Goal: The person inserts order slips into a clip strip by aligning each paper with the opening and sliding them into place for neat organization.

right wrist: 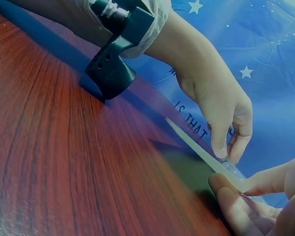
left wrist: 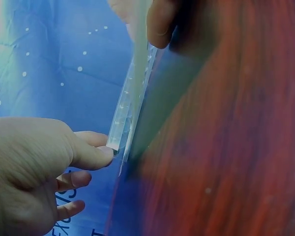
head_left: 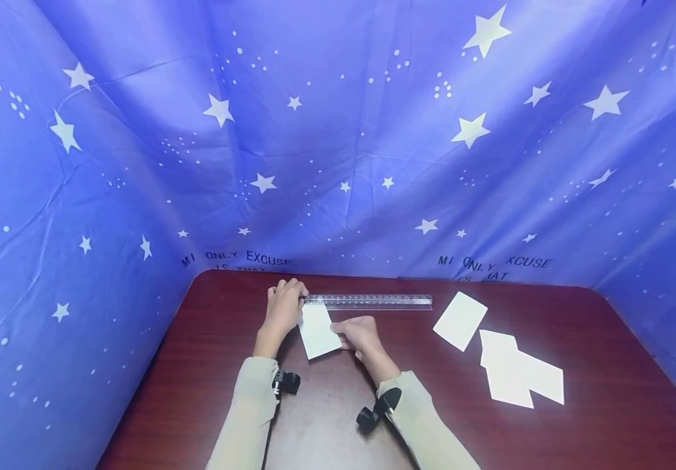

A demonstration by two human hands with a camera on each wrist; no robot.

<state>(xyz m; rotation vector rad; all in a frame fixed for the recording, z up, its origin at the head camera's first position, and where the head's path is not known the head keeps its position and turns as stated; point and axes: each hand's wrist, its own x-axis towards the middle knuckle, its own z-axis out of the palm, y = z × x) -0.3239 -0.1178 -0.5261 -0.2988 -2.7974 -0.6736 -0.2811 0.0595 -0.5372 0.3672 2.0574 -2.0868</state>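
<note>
A clear ruler [head_left: 373, 301] lies across the far part of the table. My left hand [head_left: 285, 307] grips its left end; in the left wrist view the thumb and forefinger [left wrist: 96, 150] pinch that end. Just in front of the ruler is a white card [head_left: 318, 333], its far edge right at the ruler. My right hand [head_left: 362, 335] pinches the card's right side between thumb and fingers. Seen edge-on in the right wrist view, the card [right wrist: 199, 150] is tilted over the table and casts a shadow.
On the right side of the table lie a single white card [head_left: 460, 321] and several overlapping white cards [head_left: 508, 369]. A blue curtain [head_left: 338, 130] with white stars hangs right behind the dark red wooden table [head_left: 196, 391]. Black camera mounts [head_left: 380, 410] sit on both wrists.
</note>
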